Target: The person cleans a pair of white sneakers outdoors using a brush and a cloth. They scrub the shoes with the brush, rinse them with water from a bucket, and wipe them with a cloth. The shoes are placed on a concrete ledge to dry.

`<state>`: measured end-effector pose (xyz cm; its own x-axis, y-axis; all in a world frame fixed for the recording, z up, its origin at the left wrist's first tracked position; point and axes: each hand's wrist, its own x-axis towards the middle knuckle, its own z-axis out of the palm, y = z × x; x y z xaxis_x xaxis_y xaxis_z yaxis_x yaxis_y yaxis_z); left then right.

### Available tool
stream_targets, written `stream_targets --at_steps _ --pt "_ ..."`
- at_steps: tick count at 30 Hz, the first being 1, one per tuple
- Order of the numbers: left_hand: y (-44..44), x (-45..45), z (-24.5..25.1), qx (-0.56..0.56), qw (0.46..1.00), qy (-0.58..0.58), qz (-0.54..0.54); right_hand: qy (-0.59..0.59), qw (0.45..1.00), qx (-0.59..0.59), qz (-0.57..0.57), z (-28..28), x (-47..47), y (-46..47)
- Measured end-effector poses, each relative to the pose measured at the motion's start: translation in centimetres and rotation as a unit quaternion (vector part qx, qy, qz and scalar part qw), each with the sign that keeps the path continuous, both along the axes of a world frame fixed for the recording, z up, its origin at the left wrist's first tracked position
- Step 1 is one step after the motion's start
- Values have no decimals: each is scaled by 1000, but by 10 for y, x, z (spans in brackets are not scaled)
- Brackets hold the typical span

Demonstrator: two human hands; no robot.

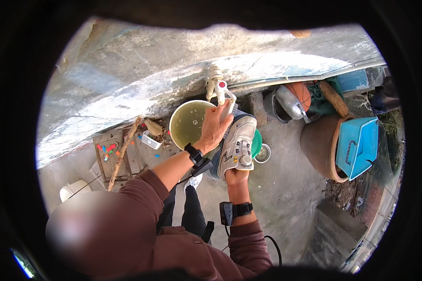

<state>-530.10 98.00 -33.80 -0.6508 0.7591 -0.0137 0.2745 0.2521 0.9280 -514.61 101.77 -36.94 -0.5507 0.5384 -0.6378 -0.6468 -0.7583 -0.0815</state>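
Observation:
My right hand [236, 176] is inside the opening of a beige mesh sneaker [241, 137] with a dark blue sole and a dial closure. It holds the shoe toe-up, and the shoe hides most of its fingers. At the pale lever of a wall tap [220, 87] with a red dot, my left hand [212, 127] has its thumb and fingers curled round the lever's lower end. Below the tap stands a bucket [188, 121] of cloudy greenish water. A bluish ridged thing, partly hidden, lies between my left hand and the shoe.
Behind the shoe are a green basin [256, 143] and a small metal bowl [262, 153]. Right are a metal pot [276, 105], a basketball [298, 95] and a large clay jar [316, 147] bearing a blue plastic bin [358, 145]. Left, a stick [124, 152] lies across a wooden board [108, 168].

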Motion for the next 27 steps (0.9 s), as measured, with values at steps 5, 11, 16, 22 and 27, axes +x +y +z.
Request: stream_targets --at_steps 5,11,16,22,27 --pt "-22 11 -4 -52 994 -85 -53 -58 993 95 32 0 4 -3" --pt "-7 -30 -30 31 991 -18 -130 -203 967 52 148 -3 24 -31" --pt "31 -52 -41 -101 903 145 -393 -343 894 114 264 -11 43 -41" --pt "20 -66 -6 -84 916 280 -275 -299 918 72 250 -26 47 -19" --pt "-44 -70 -48 -125 955 -241 -117 -144 982 122 -10 -14 55 25"
